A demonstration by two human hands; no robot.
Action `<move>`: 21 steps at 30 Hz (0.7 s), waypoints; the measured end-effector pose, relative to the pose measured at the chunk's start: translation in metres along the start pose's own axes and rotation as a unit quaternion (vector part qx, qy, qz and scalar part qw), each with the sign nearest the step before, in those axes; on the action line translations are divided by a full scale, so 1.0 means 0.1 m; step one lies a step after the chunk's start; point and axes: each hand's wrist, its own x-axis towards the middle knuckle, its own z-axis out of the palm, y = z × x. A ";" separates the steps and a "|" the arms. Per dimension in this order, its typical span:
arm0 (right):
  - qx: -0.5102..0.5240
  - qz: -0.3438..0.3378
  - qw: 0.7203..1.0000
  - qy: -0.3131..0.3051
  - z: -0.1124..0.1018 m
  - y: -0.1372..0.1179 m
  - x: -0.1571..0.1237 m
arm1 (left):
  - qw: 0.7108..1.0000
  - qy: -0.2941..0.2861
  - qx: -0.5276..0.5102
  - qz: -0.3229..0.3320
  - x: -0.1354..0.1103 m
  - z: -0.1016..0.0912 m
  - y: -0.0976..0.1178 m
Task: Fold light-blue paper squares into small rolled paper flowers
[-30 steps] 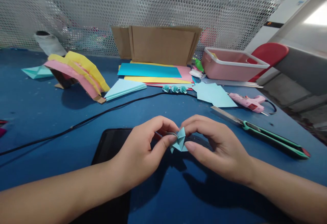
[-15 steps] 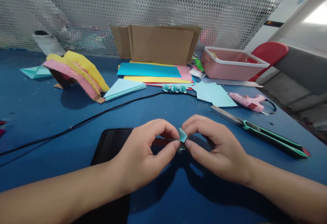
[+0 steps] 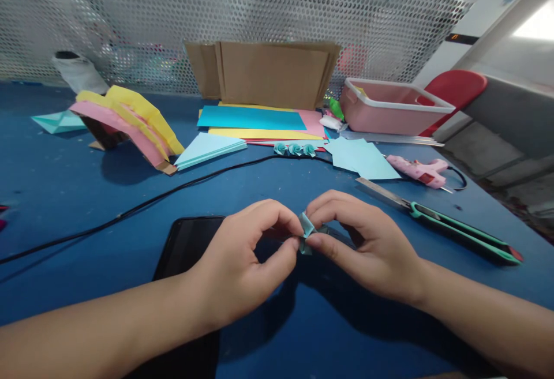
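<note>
Between my two hands is a small folded piece of light blue paper (image 3: 306, 226), held above the blue table. My left hand (image 3: 255, 252) pinches its left side between thumb and fingers. From the other side, the thumb and fingertips of my right hand (image 3: 363, 246) grip it too. The fingertips hide part of the folds. Beneath my left forearm lies a black smartphone (image 3: 190, 246). Beyond the hands, three light blue paper rosettes (image 3: 295, 149) sit in a row. Square light blue sheets (image 3: 363, 158) lie to their right, and a stack of folded light blue paper (image 3: 212, 149) to their left.
A utility knife (image 3: 463, 232) with its blade out lies right of my right hand, near a pink glue gun (image 3: 419, 171). A black cable (image 3: 173, 188) crosses the table. Farther back are a pink basket (image 3: 389, 116), cardboard (image 3: 272, 73) and a yellow-pink arched model (image 3: 130, 119).
The folded paper has turned slightly in my fingers, and my right thumb has shifted a little left over it. Both hands still hold it.
</note>
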 end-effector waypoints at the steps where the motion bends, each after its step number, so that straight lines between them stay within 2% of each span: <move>1: -0.002 0.002 1.000 0.004 0.00 0.00 0.00 | 1.000 0.000 -0.003 -0.005 0.00 0.00 0.00; 10: -0.026 -0.040 0.998 0.031 0.03 -0.04 -0.03 | 0.997 0.023 -0.054 -0.056 0.02 0.03 0.00; 14: -0.021 -0.032 0.999 0.030 0.02 -0.04 -0.04 | 0.998 0.035 -0.026 -0.035 0.01 0.02 -0.01; 18: -0.009 -0.015 1.000 0.014 0.00 -0.03 -0.03 | 1.000 0.013 0.018 -0.004 0.01 0.00 -0.02; 21: -0.020 -0.023 1.000 0.007 -0.01 -0.01 -0.02 | 0.999 0.021 0.024 -0.011 0.00 0.01 -0.02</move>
